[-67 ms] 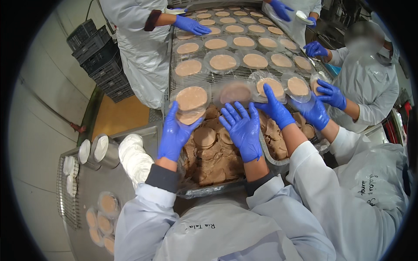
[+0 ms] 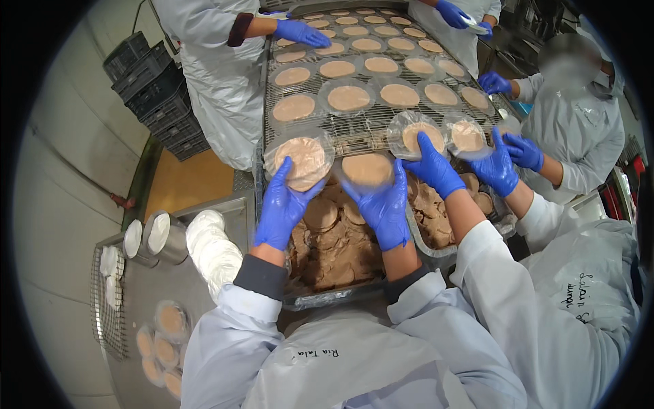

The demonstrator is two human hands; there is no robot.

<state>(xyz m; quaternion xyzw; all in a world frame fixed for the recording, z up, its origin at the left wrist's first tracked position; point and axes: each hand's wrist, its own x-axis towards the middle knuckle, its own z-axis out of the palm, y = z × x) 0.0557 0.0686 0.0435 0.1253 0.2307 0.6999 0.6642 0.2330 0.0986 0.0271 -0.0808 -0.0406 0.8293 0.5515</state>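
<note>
My left hand (image 2: 285, 208), in a blue glove, grips the near edge of a round, flat pinkish patty (image 2: 302, 158) with clear film around it, at the near end of a wire belt. My right hand (image 2: 384, 210), gloved too, has its thumb and fingers at the near edge of another patty (image 2: 368, 168), slightly blurred, just beyond the belt's end. Its fingertips are partly hidden by that patty. Below both hands lies a lined tray (image 2: 320, 298) of brown minced mass (image 2: 334, 255) with a few patties on top.
Rows of patties on film lie along the wire belt (image 2: 327, 123). At right a co-worker's gloved hands (image 2: 436, 167) hold patties over a second tray (image 2: 436, 255). Other workers stand along both sides. A steel table (image 2: 143, 286) at left bears white discs (image 2: 212, 249) and several patties.
The patty before my right hand has come nearer, and my spread fingers have closed in at its edge. The second patty low in my left hand no longer shows; that hand has shifted slightly right.
</note>
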